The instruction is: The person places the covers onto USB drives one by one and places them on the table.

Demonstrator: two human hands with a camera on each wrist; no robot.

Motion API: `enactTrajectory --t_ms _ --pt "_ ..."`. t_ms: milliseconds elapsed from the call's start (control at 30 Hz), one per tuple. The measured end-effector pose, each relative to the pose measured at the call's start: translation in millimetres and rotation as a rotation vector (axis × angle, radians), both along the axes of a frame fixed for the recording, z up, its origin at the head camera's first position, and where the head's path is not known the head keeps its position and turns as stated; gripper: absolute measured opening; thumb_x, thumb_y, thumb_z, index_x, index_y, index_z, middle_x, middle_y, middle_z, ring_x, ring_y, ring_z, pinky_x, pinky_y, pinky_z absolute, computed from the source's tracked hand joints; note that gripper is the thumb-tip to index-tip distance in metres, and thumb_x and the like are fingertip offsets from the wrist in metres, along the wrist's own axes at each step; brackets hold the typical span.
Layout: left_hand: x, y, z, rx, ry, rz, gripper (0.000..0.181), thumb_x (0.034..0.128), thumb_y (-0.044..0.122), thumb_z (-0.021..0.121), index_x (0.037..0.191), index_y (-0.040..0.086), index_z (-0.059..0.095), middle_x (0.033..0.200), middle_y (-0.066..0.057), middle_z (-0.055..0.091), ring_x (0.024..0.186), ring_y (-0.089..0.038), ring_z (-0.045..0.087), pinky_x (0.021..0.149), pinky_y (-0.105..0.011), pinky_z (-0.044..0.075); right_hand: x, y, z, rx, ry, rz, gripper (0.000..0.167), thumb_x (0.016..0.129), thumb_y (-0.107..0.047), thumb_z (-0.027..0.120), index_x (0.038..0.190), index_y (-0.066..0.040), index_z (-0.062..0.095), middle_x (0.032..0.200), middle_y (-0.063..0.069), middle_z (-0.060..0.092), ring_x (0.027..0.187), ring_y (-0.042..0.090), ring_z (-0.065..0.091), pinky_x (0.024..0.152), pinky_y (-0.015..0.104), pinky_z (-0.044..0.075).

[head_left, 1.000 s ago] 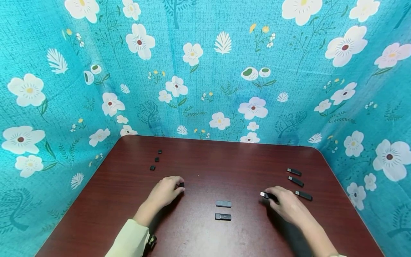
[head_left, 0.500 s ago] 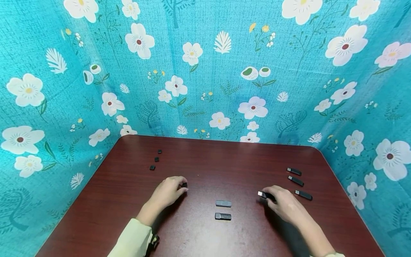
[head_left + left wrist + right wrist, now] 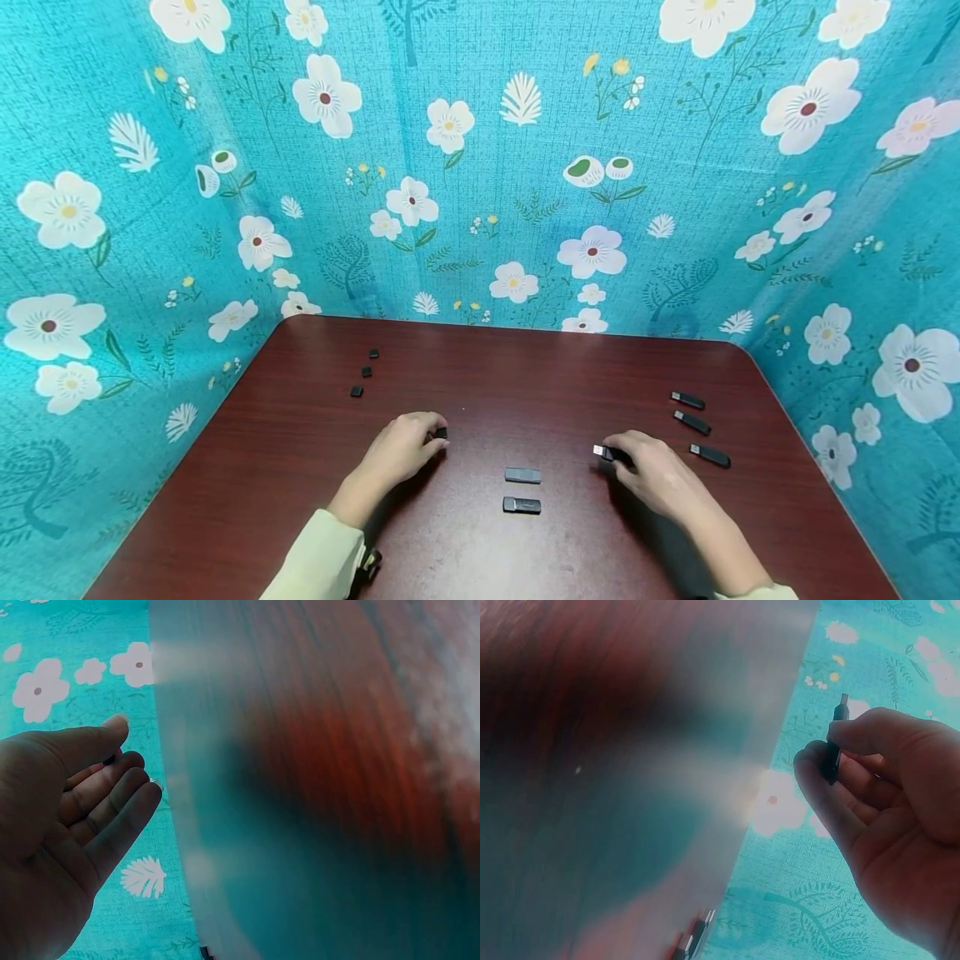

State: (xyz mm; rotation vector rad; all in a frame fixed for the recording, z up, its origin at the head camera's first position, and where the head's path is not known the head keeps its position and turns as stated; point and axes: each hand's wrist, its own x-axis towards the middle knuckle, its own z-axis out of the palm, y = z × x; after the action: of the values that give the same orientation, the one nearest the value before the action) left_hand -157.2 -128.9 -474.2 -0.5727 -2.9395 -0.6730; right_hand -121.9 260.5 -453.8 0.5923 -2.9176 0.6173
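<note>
In the head view my left hand (image 3: pixel 401 450) pinches a small black cap (image 3: pixel 441 433) between thumb and fingers, left of the table's middle. The left wrist view shows only a dark sliver of that cap (image 3: pixel 110 760) behind the thumb. On the right, my right hand (image 3: pixel 660 471) pinches a black USB stick (image 3: pixel 617 455), its bare metal plug pointing left toward the other hand. The right wrist view shows this USB stick (image 3: pixel 835 742) between thumb and fingers, plug upward. Between the hands, nearer the front, lie a grey capped USB stick (image 3: pixel 522 475) and a black capped one (image 3: pixel 521 505).
Three small black caps (image 3: pixel 356 391) lie in a row at the table's back left. Three uncapped black USB sticks (image 3: pixel 709 456) lie right of my right hand. A flowered turquoise cloth (image 3: pixel 480 208) hangs around the back and sides of the dark red table (image 3: pixel 525 375).
Both hands have moved slowly inward: the left hand with the cap to the right, the right hand with the USB stick to the left. The pieces on the table stay put.
</note>
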Motion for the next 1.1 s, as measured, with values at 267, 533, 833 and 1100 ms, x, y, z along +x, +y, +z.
enactTrajectory --t_ms 267,533,833,1100 --pt "-0.7 8.1 -1.1 -0.009 -0.011 -0.011 0.017 0.0917 0.024 0.077 0.107 0.016 0.072 0.096 0.002 0.07 0.085 -0.013 0.067 0.072 -0.034 0.054 -1.2 -7 1.6 0.01 -0.016 0.007 0.022 0.088 -0.002 0.073 0.109 -0.008 0.071 0.103 0.002 0.069 0.088 0.015 0.065 0.07 0.035 0.053" --pt "-0.4 14.2 -1.0 -0.007 -0.007 -0.035 0.017 0.0929 0.024 0.075 0.108 0.015 0.072 0.097 0.001 0.07 0.086 -0.014 0.066 0.073 -0.034 0.055 -4.4 -14 0.0 0.008 0.012 0.029 0.023 0.086 -0.001 0.074 0.109 -0.006 0.072 0.103 0.004 0.07 0.089 0.016 0.066 0.073 0.036 0.055" --pt "-1.7 21.3 2.3 -0.024 0.007 -0.058 0.017 0.0934 0.024 0.075 0.108 0.016 0.072 0.096 0.001 0.069 0.085 -0.013 0.065 0.073 -0.034 0.054 -5.5 -21 1.0 0.009 0.009 0.037 0.023 0.087 -0.001 0.073 0.11 -0.006 0.071 0.104 0.004 0.07 0.091 0.017 0.067 0.074 0.037 0.056" --pt "-1.6 25.9 4.4 -0.032 0.011 -0.063 0.016 0.0931 0.024 0.075 0.107 0.017 0.071 0.095 0.003 0.069 0.084 -0.012 0.064 0.072 -0.033 0.054 -6.3 -26 1.3 0.006 0.019 0.049 0.023 0.086 -0.001 0.074 0.108 -0.006 0.072 0.101 0.003 0.069 0.088 0.016 0.066 0.073 0.037 0.056"
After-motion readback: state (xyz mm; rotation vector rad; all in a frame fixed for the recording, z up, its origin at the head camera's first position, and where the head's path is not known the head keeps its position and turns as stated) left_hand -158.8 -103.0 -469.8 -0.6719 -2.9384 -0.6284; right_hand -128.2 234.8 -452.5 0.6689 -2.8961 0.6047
